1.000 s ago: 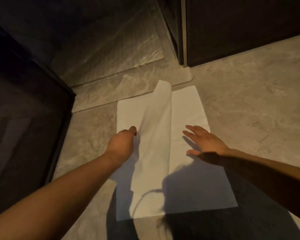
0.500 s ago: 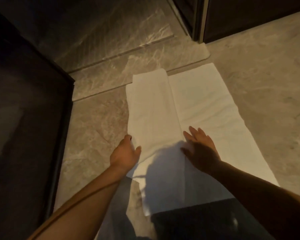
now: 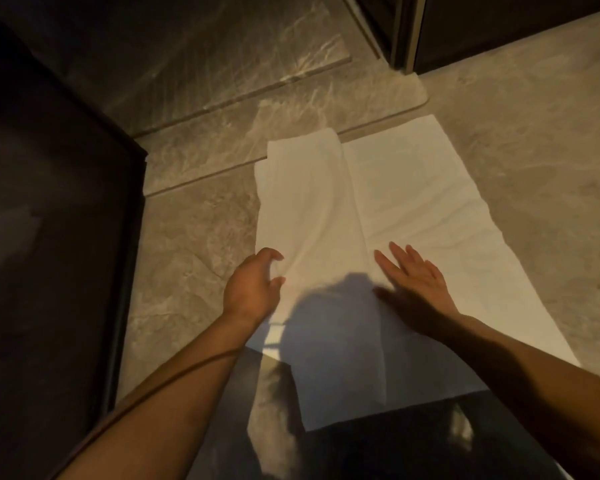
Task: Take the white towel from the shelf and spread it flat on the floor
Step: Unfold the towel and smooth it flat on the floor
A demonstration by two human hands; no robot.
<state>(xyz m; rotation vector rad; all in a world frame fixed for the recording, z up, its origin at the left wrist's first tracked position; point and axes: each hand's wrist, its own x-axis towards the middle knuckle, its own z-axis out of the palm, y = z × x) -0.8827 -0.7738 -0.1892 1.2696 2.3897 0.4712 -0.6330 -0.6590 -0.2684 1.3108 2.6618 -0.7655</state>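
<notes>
White towel (image 3: 413,202) is laid on the stone floor (image 3: 194,237), long axis running away from the raised sill (image 3: 222,147). Its far edge is met by the sill's front edge; touching or slightly overlapping cannot be told. Not flat yet: a left flap (image 3: 302,202) is doubled over along a lengthwise crease, and light ripples are seen on the right panel.

Left hand (image 3: 252,289) is placed at the flap's outer edge, on the towel half away from the sill. Fingers (image 3: 274,254) are curled with the thumb apart; whether cloth is pinched cannot be told because of blur. Right hand (image 3: 413,282) is laid flat just right of the crease, level with the left hand, fingers straight and slightly spread, nothing held.

Near end of the towel is covered by shadow, so its corners are not judged.

Risks, as judged:
- Whole towel is dragged sideways on smooth stone if the flap is pulled without enough pressure from the right hand.
- Far edge is ridden up onto the sill, leaving a hump.
- Flap is opened only at the near end, so a twist is left toward the sill.
</notes>
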